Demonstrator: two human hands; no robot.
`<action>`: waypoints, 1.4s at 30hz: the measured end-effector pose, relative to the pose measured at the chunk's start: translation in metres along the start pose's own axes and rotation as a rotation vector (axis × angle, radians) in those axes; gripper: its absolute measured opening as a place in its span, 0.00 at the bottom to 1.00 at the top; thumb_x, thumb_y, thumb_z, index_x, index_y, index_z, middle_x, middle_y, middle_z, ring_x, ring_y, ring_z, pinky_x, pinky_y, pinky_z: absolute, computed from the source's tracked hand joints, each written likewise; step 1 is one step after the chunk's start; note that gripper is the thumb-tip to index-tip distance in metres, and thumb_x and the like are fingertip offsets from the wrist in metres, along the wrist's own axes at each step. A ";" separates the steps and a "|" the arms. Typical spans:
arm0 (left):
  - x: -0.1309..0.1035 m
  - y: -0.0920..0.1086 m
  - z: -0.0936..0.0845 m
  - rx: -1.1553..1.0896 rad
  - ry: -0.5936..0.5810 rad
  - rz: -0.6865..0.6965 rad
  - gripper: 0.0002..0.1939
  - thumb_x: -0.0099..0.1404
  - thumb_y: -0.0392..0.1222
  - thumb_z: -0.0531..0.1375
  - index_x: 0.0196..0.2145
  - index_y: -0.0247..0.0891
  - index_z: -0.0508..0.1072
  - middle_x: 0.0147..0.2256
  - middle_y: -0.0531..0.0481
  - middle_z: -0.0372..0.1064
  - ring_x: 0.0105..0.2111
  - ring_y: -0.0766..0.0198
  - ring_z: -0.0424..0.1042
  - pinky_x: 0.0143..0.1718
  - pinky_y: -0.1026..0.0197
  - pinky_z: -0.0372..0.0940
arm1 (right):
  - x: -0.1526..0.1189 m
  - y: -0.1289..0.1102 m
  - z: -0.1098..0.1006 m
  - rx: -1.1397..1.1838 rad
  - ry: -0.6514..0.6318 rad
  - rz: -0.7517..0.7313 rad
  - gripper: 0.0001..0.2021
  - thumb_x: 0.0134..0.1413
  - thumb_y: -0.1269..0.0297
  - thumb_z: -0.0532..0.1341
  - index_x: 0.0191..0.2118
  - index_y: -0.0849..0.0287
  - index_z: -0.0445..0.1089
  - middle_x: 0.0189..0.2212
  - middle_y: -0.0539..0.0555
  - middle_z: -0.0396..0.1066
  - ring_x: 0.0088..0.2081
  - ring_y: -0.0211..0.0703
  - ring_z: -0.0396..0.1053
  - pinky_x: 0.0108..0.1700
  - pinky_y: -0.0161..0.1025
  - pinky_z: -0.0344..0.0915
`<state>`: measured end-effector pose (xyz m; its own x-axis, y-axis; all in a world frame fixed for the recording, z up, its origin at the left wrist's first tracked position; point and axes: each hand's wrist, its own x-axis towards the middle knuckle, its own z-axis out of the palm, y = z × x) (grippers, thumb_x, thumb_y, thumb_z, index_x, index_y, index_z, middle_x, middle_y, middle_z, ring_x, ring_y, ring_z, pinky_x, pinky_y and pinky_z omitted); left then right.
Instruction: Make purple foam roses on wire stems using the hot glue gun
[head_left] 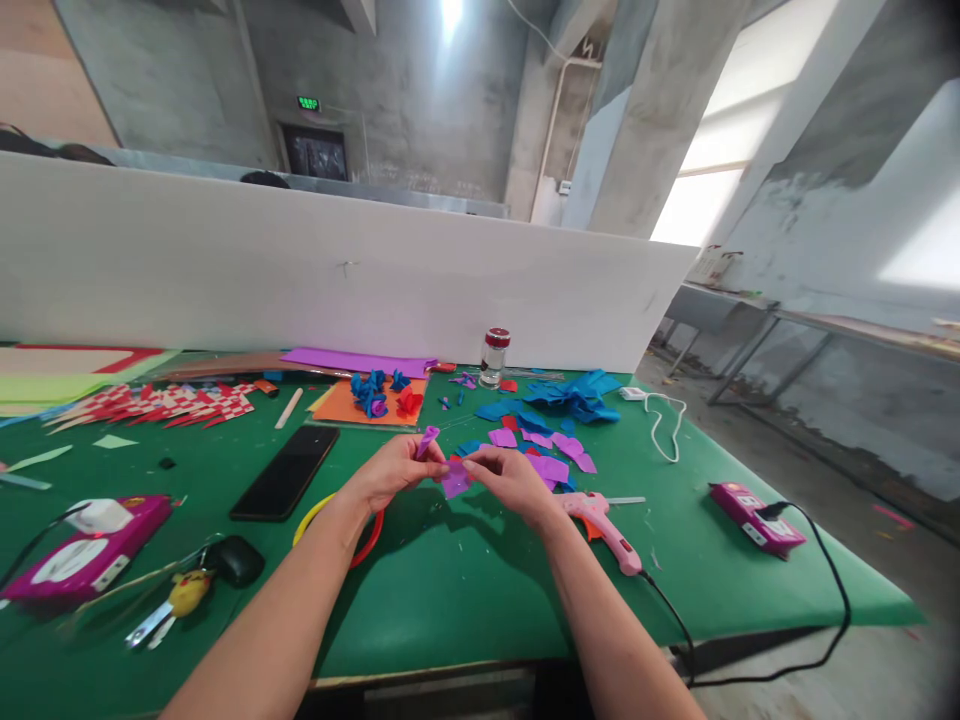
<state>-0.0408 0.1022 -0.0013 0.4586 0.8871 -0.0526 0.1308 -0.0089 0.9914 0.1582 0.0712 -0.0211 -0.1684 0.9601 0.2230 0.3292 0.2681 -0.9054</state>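
My left hand (397, 472) and my right hand (510, 482) meet over the middle of the green table. Between their fingertips is a small purple paper piece (456, 480), pinched by both. A rolled purple paper (427, 441) also sticks up from the fingers of my left hand. Just right of my right hand lie loose purple paper pieces (574, 450). A pink glue gun (609, 530) rests beside my right wrist, with a glue stick poking out of it. Under my left forearm, partly hidden, are yellow and red tape rolls (369, 540).
Blue and red paper flowers (369, 392) sit on an orange sheet (337, 403). Behind are a glass jar (494, 358) and crumpled blue paper (577, 397). A black phone (286, 472), keys with a yellow charm (189, 592) and two power strips (757, 517) lie around. A white partition (300, 265) borders the back.
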 end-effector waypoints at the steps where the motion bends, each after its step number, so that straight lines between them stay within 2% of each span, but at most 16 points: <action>1: 0.001 -0.001 -0.001 0.005 0.000 -0.002 0.14 0.47 0.46 0.69 0.24 0.34 0.72 0.18 0.55 0.64 0.15 0.75 0.48 0.16 0.67 0.39 | 0.000 -0.001 0.002 -0.022 -0.039 0.012 0.13 0.51 0.57 0.59 0.31 0.60 0.76 0.24 0.49 0.70 0.25 0.36 0.63 0.28 0.33 0.56; 4: 0.003 -0.004 -0.002 0.014 0.011 -0.014 0.14 0.47 0.46 0.70 0.24 0.34 0.72 0.19 0.55 0.63 0.16 0.75 0.49 0.17 0.67 0.40 | 0.000 -0.002 0.006 -0.062 -0.100 0.049 0.11 0.48 0.62 0.58 0.24 0.61 0.75 0.16 0.45 0.63 0.19 0.33 0.54 0.23 0.32 0.47; 6: 0.003 -0.004 -0.001 0.005 0.035 -0.024 0.14 0.47 0.46 0.70 0.25 0.34 0.72 0.19 0.56 0.62 0.16 0.75 0.49 0.17 0.67 0.40 | 0.003 -0.003 0.005 -0.008 -0.080 0.070 0.10 0.45 0.64 0.58 0.20 0.61 0.73 0.13 0.44 0.58 0.18 0.32 0.50 0.22 0.33 0.44; 9: 0.003 -0.001 -0.001 -0.057 0.124 0.001 0.16 0.49 0.47 0.69 0.32 0.36 0.72 0.20 0.59 0.59 0.16 0.75 0.50 0.17 0.68 0.41 | 0.017 -0.005 0.001 0.153 0.117 0.111 0.10 0.43 0.63 0.59 0.17 0.60 0.70 0.12 0.44 0.56 0.18 0.32 0.50 0.22 0.33 0.45; 12: 0.003 0.000 -0.001 -0.166 0.192 0.064 0.16 0.54 0.48 0.65 0.38 0.38 0.71 0.26 0.57 0.62 0.19 0.74 0.53 0.19 0.69 0.46 | 0.030 -0.007 -0.001 0.282 0.353 0.094 0.13 0.44 0.60 0.59 0.16 0.59 0.66 0.13 0.44 0.56 0.20 0.34 0.52 0.24 0.34 0.49; 14: 0.003 -0.001 -0.002 -0.226 0.199 0.117 0.15 0.58 0.49 0.62 0.39 0.38 0.71 0.31 0.53 0.66 0.21 0.73 0.55 0.21 0.68 0.50 | 0.034 -0.006 0.002 0.349 0.466 0.070 0.14 0.44 0.59 0.59 0.15 0.59 0.65 0.13 0.45 0.56 0.20 0.34 0.52 0.25 0.34 0.50; 16: 0.005 -0.003 -0.002 -0.234 0.221 0.145 0.17 0.60 0.51 0.59 0.42 0.37 0.72 0.34 0.50 0.68 0.23 0.71 0.58 0.23 0.67 0.53 | 0.034 -0.003 0.007 0.423 0.525 0.080 0.13 0.43 0.58 0.61 0.15 0.59 0.65 0.14 0.45 0.56 0.21 0.35 0.53 0.25 0.34 0.51; 20: 0.008 -0.005 0.002 -0.143 0.318 0.156 0.19 0.60 0.53 0.60 0.38 0.33 0.75 0.29 0.49 0.68 0.23 0.71 0.57 0.23 0.67 0.52 | 0.027 0.002 0.019 0.583 0.504 0.133 0.13 0.41 0.56 0.63 0.17 0.60 0.67 0.14 0.46 0.57 0.22 0.36 0.53 0.25 0.34 0.51; 24: 0.008 -0.005 0.010 -0.140 0.325 0.136 0.16 0.57 0.51 0.63 0.35 0.33 0.76 0.26 0.51 0.68 0.21 0.72 0.57 0.23 0.67 0.52 | 0.025 -0.001 0.024 0.539 0.484 0.087 0.16 0.45 0.57 0.62 0.15 0.59 0.63 0.15 0.46 0.55 0.22 0.35 0.52 0.26 0.35 0.49; 34: 0.010 -0.004 0.018 -0.310 0.368 0.089 0.16 0.50 0.45 0.70 0.32 0.36 0.71 0.25 0.52 0.73 0.21 0.73 0.63 0.25 0.70 0.58 | 0.025 -0.005 0.028 0.463 0.507 0.044 0.15 0.48 0.59 0.59 0.16 0.58 0.62 0.17 0.47 0.57 0.24 0.38 0.55 0.28 0.35 0.53; 39: 0.012 -0.005 0.022 -0.422 0.354 0.036 0.15 0.46 0.44 0.72 0.28 0.35 0.74 0.27 0.51 0.73 0.26 0.70 0.68 0.29 0.68 0.63 | 0.027 -0.003 0.029 0.426 0.509 0.045 0.15 0.49 0.58 0.57 0.17 0.58 0.63 0.17 0.48 0.59 0.26 0.39 0.58 0.28 0.34 0.55; 42: 0.015 -0.010 0.024 -0.472 0.347 0.037 0.14 0.44 0.43 0.72 0.26 0.34 0.75 0.25 0.53 0.71 0.27 0.71 0.68 0.29 0.69 0.63 | 0.027 -0.002 0.028 0.387 0.535 0.034 0.15 0.50 0.59 0.57 0.17 0.58 0.62 0.18 0.48 0.59 0.26 0.39 0.59 0.29 0.34 0.55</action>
<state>-0.0143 0.1041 -0.0147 0.1300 0.9901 -0.0532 -0.3220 0.0929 0.9422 0.1264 0.0939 -0.0232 0.3544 0.9011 0.2500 -0.0484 0.2847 -0.9574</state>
